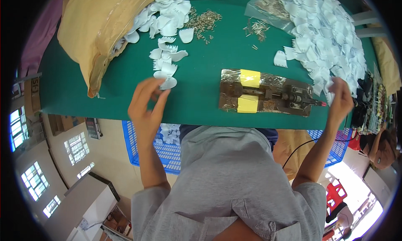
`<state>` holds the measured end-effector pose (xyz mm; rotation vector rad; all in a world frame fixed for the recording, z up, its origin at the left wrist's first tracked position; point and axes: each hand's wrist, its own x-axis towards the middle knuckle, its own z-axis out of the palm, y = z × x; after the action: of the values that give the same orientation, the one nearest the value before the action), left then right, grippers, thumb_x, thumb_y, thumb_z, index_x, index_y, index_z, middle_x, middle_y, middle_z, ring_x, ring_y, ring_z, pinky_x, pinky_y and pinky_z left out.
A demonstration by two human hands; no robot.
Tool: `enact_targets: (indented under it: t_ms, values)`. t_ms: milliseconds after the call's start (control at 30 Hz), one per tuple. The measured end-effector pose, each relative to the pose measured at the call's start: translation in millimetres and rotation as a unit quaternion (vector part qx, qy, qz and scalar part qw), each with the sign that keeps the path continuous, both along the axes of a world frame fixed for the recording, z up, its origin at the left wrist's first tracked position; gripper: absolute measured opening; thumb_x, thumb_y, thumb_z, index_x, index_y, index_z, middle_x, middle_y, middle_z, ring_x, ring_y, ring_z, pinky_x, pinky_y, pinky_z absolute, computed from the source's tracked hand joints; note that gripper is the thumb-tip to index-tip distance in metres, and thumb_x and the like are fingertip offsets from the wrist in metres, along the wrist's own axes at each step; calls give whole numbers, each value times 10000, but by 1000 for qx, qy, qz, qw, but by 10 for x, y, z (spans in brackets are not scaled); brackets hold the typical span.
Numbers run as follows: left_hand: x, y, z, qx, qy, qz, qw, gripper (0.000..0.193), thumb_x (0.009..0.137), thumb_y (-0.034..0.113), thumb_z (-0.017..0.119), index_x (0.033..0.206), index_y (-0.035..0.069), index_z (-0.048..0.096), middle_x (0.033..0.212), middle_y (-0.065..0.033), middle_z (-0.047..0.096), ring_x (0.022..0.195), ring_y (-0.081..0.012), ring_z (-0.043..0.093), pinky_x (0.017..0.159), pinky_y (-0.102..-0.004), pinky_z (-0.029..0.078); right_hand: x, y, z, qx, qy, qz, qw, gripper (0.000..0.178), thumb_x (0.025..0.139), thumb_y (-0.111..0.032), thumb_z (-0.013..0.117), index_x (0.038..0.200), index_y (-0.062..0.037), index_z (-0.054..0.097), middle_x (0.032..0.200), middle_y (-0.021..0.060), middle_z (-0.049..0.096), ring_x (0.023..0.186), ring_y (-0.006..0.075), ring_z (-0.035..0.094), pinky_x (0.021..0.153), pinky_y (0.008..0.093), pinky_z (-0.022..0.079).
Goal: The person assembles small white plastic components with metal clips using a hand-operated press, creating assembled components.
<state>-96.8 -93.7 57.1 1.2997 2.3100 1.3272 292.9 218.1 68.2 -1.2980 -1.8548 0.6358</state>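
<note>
At the near end of a short row of curved white plastic pieces with toothed edges, my left hand pinches one toothed piece between thumb and fingers. My right hand is closed at the near edge of the large white heap. A toothed piece shows at its fingertips, partly hidden by them. Between my hands lies a dark metal jig with a rod mechanism, clear wrapping and two yellow patches. Its red-tipped end points toward my right hand.
A tan sack spills more white pieces at the far left. Small metal parts and thin pins lie in piles on the green table, near a clear bag. Blue crates stand below the table edge.
</note>
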Motion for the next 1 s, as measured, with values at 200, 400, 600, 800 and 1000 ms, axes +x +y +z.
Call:
enact_targets:
  t_ms: [200,400,600,800,1000]
  values:
    - [-420,861,-116,-137,288,-117,941,364,889,2,716,1246,71,728,1154,-117,722,994,-306,694,827,-409,570,-837,22,-53,-38,-119,235,964,205,943,-85,738,1147,-70,741,1104,61,740,903,184,706,774,318,554]
    - [-169,937,175,18,118,-116,986,192,905,-25,737,1083,42,765,1023,-90,697,865,-223,672,688,-325,551,-1149,240,-27,14,-220,367,904,420,876,-46,729,1287,-118,680,1275,99,671,1002,325,707,844,409,573]
    - [711,750,220,56,14,-279,959,191,871,31,764,1055,80,761,1042,-66,713,948,-239,653,825,-360,524,-1234,438,-101,-72,-233,410,879,277,873,-11,717,1147,-52,737,1043,109,656,910,305,681,821,397,558]
    - [987,828,-267,68,164,-282,943,250,789,68,775,1036,110,769,1047,1,730,1027,-213,578,949,-404,435,-1339,7,94,-29,-133,439,888,221,901,-20,742,1116,-64,756,927,79,613,785,206,614,714,307,506]
    - [985,818,-175,25,294,-262,919,283,806,147,714,1085,107,737,1055,5,690,1026,-189,601,986,-414,424,-1432,-589,100,-30,-155,473,867,215,918,-17,707,1131,-28,739,980,115,623,867,301,653,748,396,534]
